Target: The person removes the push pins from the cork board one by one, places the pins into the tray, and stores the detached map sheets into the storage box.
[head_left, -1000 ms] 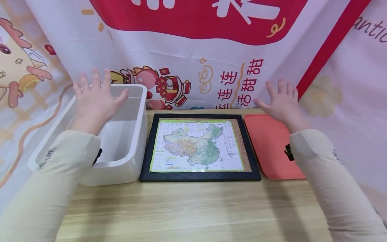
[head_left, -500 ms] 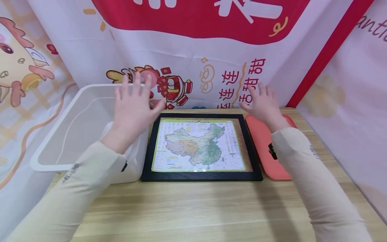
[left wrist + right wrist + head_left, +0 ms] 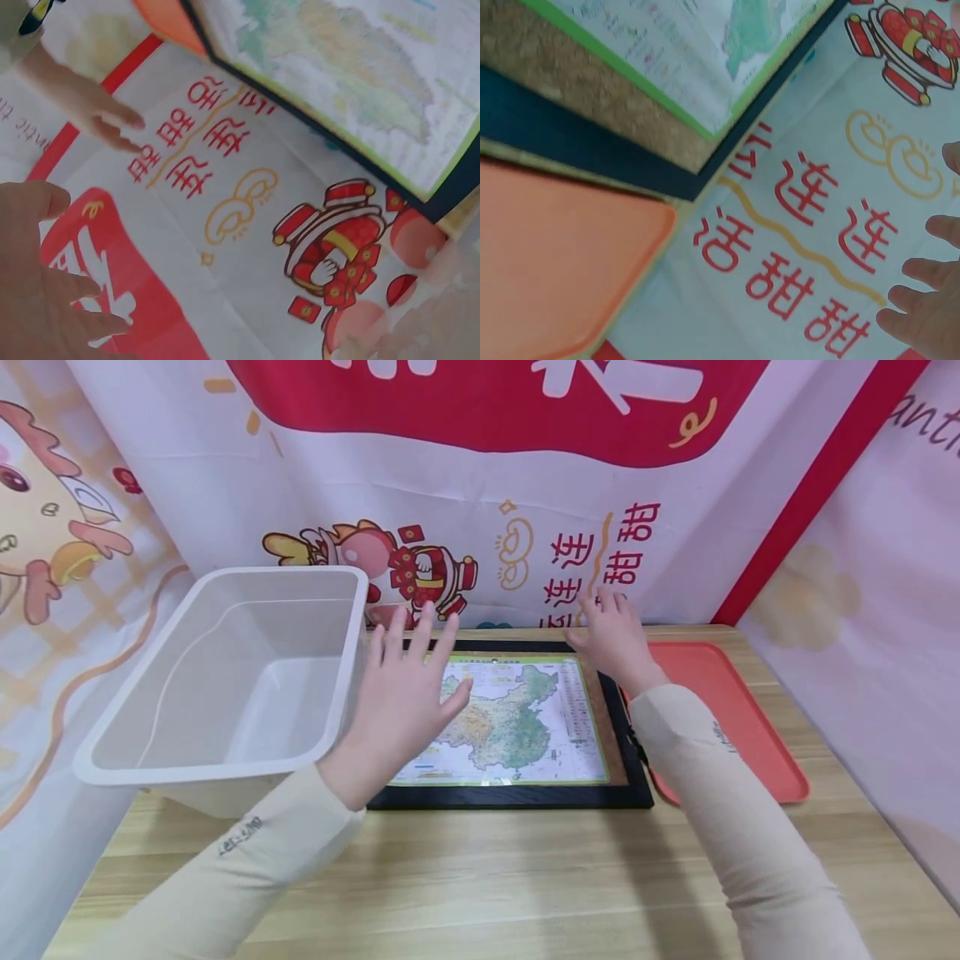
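In the head view a map (image 3: 517,727) in a black frame (image 3: 517,797) lies on the table, cork showing along its right side. My left hand (image 3: 401,702), fingers spread, hovers over the frame's left part and hides it. Over the frame's upper right corner is my right hand (image 3: 613,643), its fingers extended and holding nothing. The left wrist view has the fingers of the left hand (image 3: 52,292) at its left edge, the other hand farther off. Spread fingers of the right hand (image 3: 926,277) come in from the right edge of the right wrist view.
A deep white plastic bin (image 3: 292,693) stands left of the frame, nothing seen inside. To the right lies a flat red tray (image 3: 738,727), partly behind the right sleeve. A printed cloth (image 3: 465,485) hangs behind the wooden table (image 3: 480,877).
Both hands have moved inward: the left from over the white bin to over the framed map, the right from over the red tray to the frame's corner. Bin, frame and tray stay put.
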Demonstrator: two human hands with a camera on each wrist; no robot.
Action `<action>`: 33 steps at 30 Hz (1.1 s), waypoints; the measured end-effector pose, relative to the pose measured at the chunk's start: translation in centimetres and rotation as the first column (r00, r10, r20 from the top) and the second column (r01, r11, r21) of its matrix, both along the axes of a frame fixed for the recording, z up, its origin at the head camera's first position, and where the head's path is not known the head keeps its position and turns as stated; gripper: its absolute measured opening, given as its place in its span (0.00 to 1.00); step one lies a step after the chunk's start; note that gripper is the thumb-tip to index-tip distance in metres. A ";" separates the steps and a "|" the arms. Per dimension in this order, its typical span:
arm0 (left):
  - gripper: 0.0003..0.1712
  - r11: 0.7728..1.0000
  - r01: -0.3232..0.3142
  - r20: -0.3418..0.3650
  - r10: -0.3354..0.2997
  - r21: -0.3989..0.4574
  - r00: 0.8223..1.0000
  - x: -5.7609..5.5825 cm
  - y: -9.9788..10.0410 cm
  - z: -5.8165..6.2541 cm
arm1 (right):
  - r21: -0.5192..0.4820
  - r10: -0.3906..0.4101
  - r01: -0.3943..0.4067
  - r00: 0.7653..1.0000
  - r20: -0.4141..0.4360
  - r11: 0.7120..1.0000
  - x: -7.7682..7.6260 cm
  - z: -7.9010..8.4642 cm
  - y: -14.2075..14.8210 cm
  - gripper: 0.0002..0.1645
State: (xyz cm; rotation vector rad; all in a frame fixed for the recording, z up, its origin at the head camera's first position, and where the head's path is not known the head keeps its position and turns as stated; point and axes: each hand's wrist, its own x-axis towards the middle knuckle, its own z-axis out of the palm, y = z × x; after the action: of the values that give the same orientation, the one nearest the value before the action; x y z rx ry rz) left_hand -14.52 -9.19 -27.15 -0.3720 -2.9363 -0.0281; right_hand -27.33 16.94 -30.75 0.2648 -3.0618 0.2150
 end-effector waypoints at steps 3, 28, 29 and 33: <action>0.41 0.999 0.033 -0.046 -0.033 -0.010 0.998 0.1 0.3 -1.9 | -0.011 0.011 -0.010 1.000 0.017 1.000 0.0 -0.7 -0.6 0.41; 0.35 0.977 0.209 0.126 -0.213 0.048 0.969 -1.4 -1.4 -14.0 | -0.025 0.057 -0.055 0.995 0.080 0.998 0.1 -5.0 -3.2 0.39; 0.34 0.973 0.226 0.131 -0.230 0.043 0.964 -1.4 -1.5 -14.3 | -0.014 0.066 -0.065 0.995 0.077 0.998 0.1 -5.2 -3.2 0.39; 0.31 0.953 0.302 0.139 -0.301 0.018 0.943 -1.7 -1.9 -14.9 | -0.003 0.083 -0.083 0.993 0.079 0.997 0.1 -6.0 -3.5 0.38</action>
State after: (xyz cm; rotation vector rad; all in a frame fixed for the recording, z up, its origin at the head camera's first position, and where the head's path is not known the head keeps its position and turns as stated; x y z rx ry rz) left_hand -16.27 -11.14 -42.03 -0.8507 -2.9840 -0.0933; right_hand -27.18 13.45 -36.75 0.3930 -3.1322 0.2344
